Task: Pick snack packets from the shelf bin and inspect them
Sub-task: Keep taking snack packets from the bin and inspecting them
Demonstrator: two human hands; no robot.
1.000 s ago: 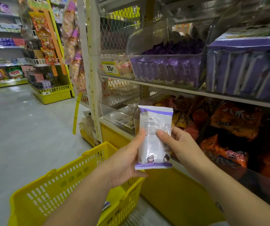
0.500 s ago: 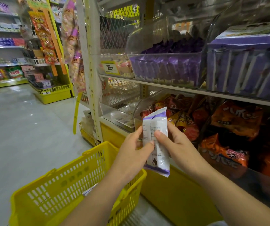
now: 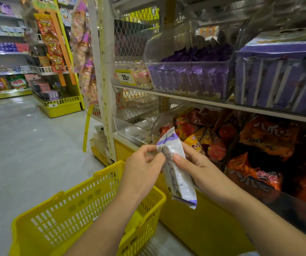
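A white snack packet with purple bands at both ends is held between two hands in front of the lower shelf, above the far corner of a yellow basket. The packet is tilted, with its top end raised toward the bins and its bottom end lower and to the right. Its back seam and small print are turned toward the camera.

The packet's upper left edge is pinched by the curled fingers of the left hand. The packet is gripped from the other side by the right hand, with the thumb pressed flat on the printed face and the fingers wrapped behind it.

Just behind the packet, a clear bin on the lower shelf is filled with red and orange packets, and large orange bags are piled to its right. On the shelf above, dark purple packets are stood in rows in another clear bin, beside a yellow price tag. Further shelves of goods are seen across the grey floor at the left.
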